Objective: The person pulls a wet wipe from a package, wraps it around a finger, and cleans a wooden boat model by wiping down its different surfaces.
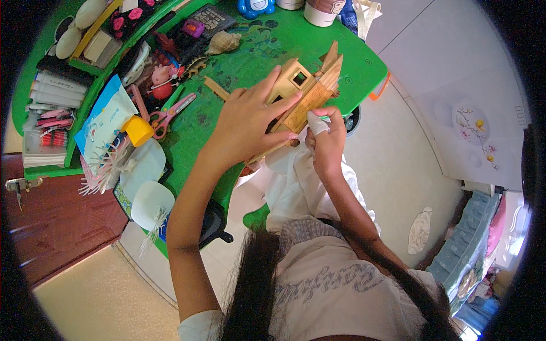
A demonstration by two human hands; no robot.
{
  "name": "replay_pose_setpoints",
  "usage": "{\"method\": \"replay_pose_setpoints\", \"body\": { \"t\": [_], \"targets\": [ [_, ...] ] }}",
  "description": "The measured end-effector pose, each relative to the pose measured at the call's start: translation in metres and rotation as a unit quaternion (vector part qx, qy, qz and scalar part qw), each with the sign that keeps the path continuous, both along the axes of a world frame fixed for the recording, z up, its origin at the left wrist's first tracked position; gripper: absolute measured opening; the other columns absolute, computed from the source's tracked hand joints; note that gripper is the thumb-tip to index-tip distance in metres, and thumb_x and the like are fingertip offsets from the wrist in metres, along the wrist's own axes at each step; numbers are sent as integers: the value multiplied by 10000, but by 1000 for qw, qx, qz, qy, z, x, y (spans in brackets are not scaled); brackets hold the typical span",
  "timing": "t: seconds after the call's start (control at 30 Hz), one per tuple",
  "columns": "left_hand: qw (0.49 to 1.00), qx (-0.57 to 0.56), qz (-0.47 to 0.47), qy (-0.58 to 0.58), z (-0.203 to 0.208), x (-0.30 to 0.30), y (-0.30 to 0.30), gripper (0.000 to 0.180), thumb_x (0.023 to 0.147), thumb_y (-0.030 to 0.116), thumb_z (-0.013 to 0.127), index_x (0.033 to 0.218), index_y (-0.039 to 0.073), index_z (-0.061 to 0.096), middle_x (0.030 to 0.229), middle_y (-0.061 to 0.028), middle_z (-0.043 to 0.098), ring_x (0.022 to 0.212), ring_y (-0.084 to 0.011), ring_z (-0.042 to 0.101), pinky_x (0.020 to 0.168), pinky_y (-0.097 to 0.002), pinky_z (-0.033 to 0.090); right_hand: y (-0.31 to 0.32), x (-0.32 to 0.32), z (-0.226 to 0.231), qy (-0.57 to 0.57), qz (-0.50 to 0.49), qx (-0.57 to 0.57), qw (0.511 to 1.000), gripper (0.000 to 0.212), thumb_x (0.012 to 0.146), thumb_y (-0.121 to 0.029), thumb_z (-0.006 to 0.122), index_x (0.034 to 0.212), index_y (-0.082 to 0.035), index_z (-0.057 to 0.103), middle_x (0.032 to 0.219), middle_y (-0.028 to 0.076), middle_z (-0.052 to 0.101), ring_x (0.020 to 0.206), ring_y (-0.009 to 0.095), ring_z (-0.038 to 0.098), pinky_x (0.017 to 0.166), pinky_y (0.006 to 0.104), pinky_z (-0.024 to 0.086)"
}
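Observation:
A light-brown wooden model with square window openings [307, 105] is tilted over the right part of the green table. My left hand [250, 116] lies across its near left side, fingers spread over it and gripping it. Close against its lower right edge, my right hand [329, 136] is closed in a pinch. A piece of white cloth or tissue [317, 123] wraps round its thumb, and a thin green bit shows between the fingers. What that green bit belongs to is hidden. The underside of the model is also out of sight.
On the green table [355, 74] lie pink scissors [170, 116], a seashell [223, 42], a blue-white packet [108, 116] and a yellow cup-like piece [137, 131]. A shelf holding small items runs along the left. A brown-white tub [322, 12] stands at the far edge.

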State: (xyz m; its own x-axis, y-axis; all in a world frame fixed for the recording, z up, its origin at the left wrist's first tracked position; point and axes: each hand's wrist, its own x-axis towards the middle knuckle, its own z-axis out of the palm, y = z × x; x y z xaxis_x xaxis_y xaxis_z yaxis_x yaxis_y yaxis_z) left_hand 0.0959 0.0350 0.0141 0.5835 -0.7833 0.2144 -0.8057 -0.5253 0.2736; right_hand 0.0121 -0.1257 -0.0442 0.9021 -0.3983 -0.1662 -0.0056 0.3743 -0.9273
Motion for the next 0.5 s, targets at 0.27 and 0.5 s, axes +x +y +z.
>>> {"method": "replay_pose_setpoints", "body": {
  "t": [0.27,0.5],
  "targets": [
    [1000,-3,0,-1,-1,0,-1,743,728,540,680,1391,275,474,1521,-190,250,1187,-329,517,935,-412,400,-7,1,2,-24,15,-40,999,106,872,2,560,956,-53,523,736,-17,542,562,32,417,470,199,282],
    [1000,1,4,2,0,0,-1,735,729,553,679,1379,269,489,1519,-183,259,1159,-325,531,924,-410,406,-12,1,6,-6,29,-58,998,107,867,21,580,946,-38,540,793,4,578,641,55,493,544,196,368]
  ]
}}
